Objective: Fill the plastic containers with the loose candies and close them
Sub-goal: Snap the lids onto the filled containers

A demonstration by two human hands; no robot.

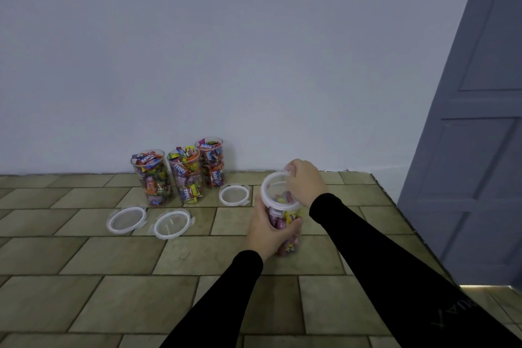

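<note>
A tiled floor (118,257) in tan brick pattern meets a plain pale wall (226,51); a grey-blue panelled door (474,150) stands at 3 o'clock.

Held container (285,223): clear plastic, partly filled with wrapped candies, positioned right of centre, tilted with its mouth toward the camera. The left hand (267,230) grips its body from the 9 o'clock side, fingers curled round the wall. A white-rimmed lid (278,192) sits on the mouth. The right hand (303,182) rests on the lid rim at 1 o'clock, fingers curled down over the edge; whether the lid is fully seated cannot be determined. Both arms wear black sleeves (381,257).

Three open containers (185,175), filled with candies, stand upright in a touching row against the wall at 11 o'clock from the held container.

Three loose lids lie flat on the floor: two (127,219) (171,224) just in front of the row, at its 6 o'clock, and a third (234,194) between the row and the held container.
</note>
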